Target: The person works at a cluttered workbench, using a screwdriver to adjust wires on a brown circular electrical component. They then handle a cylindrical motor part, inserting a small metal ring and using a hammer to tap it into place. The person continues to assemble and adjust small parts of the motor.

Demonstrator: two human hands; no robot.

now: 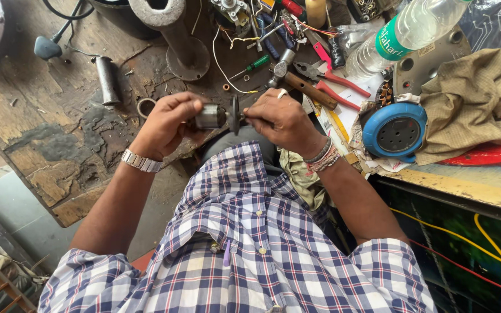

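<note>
Left hand (166,124) fingers wrapped tight around small metal motor (210,116), right hand (282,119) at its 3 o'clock pinching the dark disc (235,114) on its end; best kept steady, aligned, over the worn bench (59,116).

Single view, head-worn camera. Looks steeply down over the wearer's blue-and-white checked cotton shirt (244,243), which fills the bottom of the frame, very near the lens. The scarred, worn wooden tabletop (42,116) lies beyond the shirt, toward the upper frame edge, at arm's reach. Horizon tilted: the tabletop edge runs diagonally left of the shirt. No second view, so no shared area.
</note>
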